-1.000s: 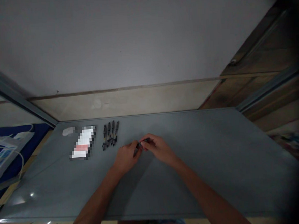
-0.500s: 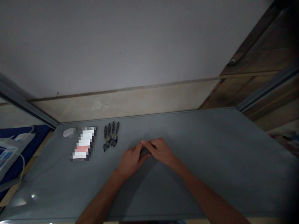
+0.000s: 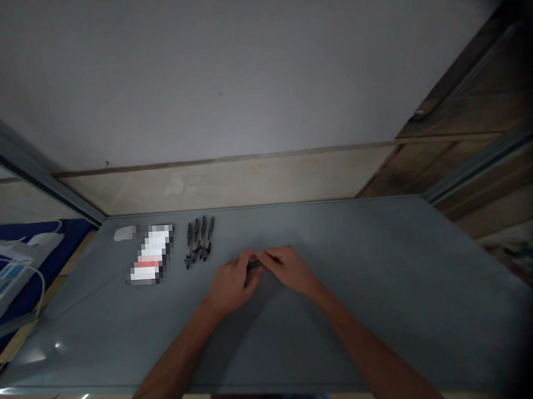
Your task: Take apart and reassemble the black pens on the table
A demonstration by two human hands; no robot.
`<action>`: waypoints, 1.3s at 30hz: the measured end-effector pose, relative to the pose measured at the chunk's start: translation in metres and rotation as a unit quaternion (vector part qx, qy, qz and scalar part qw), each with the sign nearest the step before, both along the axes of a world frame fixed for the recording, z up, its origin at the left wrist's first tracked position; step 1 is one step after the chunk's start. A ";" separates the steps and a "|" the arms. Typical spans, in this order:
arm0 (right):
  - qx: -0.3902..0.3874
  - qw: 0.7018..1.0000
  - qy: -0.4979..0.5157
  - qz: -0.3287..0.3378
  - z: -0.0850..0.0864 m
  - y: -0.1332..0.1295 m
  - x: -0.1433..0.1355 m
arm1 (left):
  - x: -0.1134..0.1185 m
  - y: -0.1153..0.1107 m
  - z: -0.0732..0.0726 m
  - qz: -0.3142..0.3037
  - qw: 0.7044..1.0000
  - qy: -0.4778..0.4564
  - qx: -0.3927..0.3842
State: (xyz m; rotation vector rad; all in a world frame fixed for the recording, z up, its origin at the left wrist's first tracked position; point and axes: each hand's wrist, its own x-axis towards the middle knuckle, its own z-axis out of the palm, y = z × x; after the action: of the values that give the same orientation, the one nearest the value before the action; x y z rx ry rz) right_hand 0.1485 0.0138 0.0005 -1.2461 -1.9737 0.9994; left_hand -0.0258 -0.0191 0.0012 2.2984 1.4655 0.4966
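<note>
My left hand point(image 3: 235, 284) is closed around a dark, slim, pen-like thing point(image 3: 253, 265), most of which the fingers hide. Against its fingertips, my right hand point(image 3: 290, 269) is closed in a pinch at the right end of the same thing. Both hands meet just above the middle of the grey table point(image 3: 366, 289). Several black pens point(image 3: 199, 241) with yellowish bands lie side by side to the left of my left hand, their tips pointing away from me.
Left of the pens lies a blurred-out phone-like slab point(image 3: 150, 255), with a small whitish item point(image 3: 125, 233) behind it. A power strip point(image 3: 16, 278) with cables rests on a blue surface at far left. Metal posts point(image 3: 34, 171) and a wall bound the table.
The fingers of both hands have shifted; my right fingers have drawn back from under the dark thing, and the gap between the palms is smaller. The pens lie as before.
</note>
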 end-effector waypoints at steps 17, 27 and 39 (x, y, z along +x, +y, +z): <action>-0.031 0.999 0.026 -0.001 -0.003 -0.002 -0.004 | -0.003 0.001 -0.001 -0.001 1.000 -0.018 0.000; 0.011 0.999 -0.027 -0.021 -0.006 -0.003 -0.006 | -0.001 0.001 -0.010 -0.020 0.999 -0.032 -0.038; 0.029 1.000 -0.009 0.003 0.007 -0.006 -0.005 | -0.006 0.010 -0.003 -0.036 0.988 -0.151 -0.015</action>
State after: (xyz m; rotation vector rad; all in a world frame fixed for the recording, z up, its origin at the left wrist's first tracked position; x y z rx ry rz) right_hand 0.1439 0.0075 0.0076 -1.2221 -2.0059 0.9293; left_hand -0.0316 -0.0095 -0.0018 2.1307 1.2318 0.7592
